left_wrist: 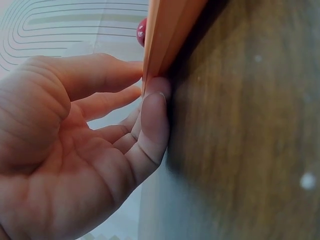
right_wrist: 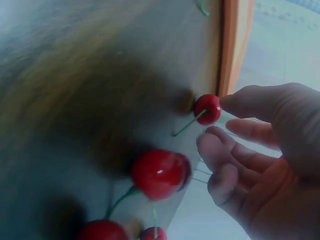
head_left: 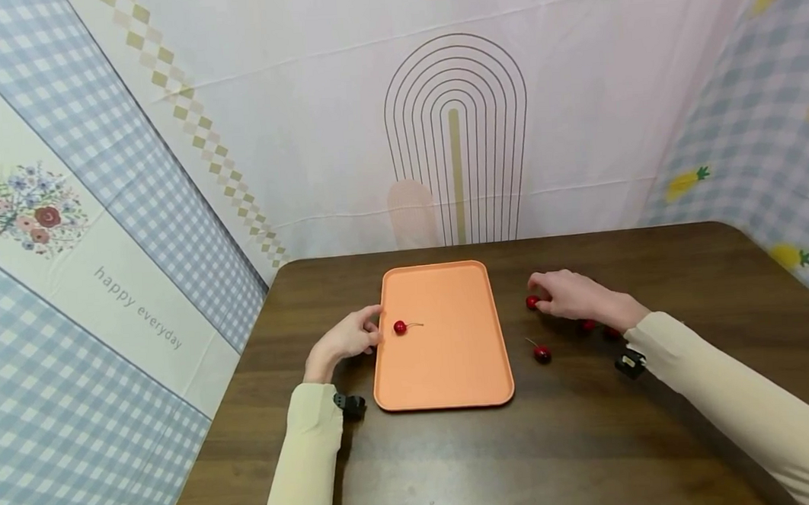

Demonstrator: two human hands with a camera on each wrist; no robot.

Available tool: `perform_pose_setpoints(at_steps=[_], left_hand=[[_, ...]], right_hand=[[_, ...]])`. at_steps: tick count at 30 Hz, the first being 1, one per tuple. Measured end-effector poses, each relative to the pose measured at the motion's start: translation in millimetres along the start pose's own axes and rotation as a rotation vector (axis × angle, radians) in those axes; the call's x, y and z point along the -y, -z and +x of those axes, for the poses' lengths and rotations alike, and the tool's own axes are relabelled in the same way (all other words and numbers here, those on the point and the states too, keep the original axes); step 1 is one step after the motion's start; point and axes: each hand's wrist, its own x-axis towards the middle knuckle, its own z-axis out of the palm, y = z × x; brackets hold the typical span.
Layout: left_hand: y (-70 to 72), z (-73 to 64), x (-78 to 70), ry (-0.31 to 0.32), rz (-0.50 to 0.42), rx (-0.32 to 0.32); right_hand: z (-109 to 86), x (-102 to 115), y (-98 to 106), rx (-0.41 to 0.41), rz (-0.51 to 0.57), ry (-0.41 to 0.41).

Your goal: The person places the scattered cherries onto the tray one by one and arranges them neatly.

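An orange tray (head_left: 443, 342) lies on the table with one red cherry (head_left: 399, 327) near its left side, stem to the right. My left hand (head_left: 349, 335) is at the tray's left edge, pinching the rim between thumb and fingers, as the left wrist view shows. Right of the tray, my right hand (head_left: 571, 295) reaches over a cherry (right_wrist: 207, 109). One fingertip is right at that cherry, while the other fingers are bent and spread a little away from it. Another cherry (head_left: 542, 353) lies nearer the tray's lower right side.
More cherries (head_left: 588, 324) lie beneath the right wrist, partly hidden in the head view. In the right wrist view a large cherry (right_wrist: 159, 173) is closer to the camera. A patterned cloth (head_left: 316, 135) hangs behind the dark wooden table (head_left: 429, 465).
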Motion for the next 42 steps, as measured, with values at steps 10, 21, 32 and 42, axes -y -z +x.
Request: perform_pose_setpoints(at_steps=[10, 21, 32, 42], left_hand=[[-0.8, -2.0, 3.3, -0.028, -0.026, 0.011], [0.5, -1.3, 2.6, -0.018, -0.049, 0.0], [-1.2, 0.6, 0.7, -0.015, -0.058, 0.002], [-1.8, 0.1, 0.6, -0.002, -0.038, -0.005]], right_hand=[[-4.3, -6.6, -5.1, 0.1, -0.046, -0.071], [-0.7, -12.7, -5.7, 0.118, -0.024, -0.052], [1.6, -7.4, -1.7, 0.076, -0.027, -0.031], [17.4, 16.7, 7.2, 0.021, -0.014, 0.045]])
